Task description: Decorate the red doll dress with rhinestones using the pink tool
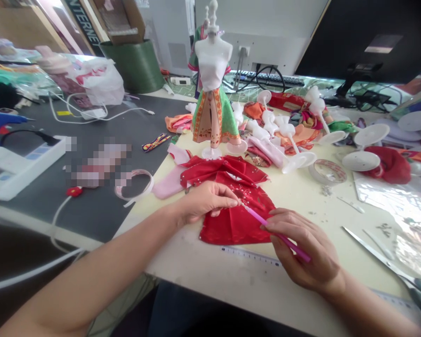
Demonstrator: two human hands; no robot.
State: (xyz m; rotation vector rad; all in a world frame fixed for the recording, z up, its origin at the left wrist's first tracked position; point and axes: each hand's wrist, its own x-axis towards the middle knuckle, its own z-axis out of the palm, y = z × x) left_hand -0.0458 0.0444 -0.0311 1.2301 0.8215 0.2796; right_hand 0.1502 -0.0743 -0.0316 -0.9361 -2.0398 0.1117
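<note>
A piece of red fabric (224, 224) with a light floral pattern lies spread near the table's front edge. Over its middle, my left hand (210, 201) pinches with thumb and forefinger; what sits between the fingertips is too small to name. My right hand (301, 245) grips a pink pen-like tool (257, 216), whose pale tip meets the left fingertips. Just behind the fabric stands a small white mannequin (213, 58) in a green, peach and orange skirt (215, 117). Pink fabric (168, 182) shows at the red cloth's left side.
Scissors (375, 255) lie at the right, near tiny loose pieces and a tape roll (327, 172). Several small mannequins and coloured cloths fill the back right. A ruler (250, 256) borders the front. At left are another tape roll (135, 186), a power strip (31, 164) and cables.
</note>
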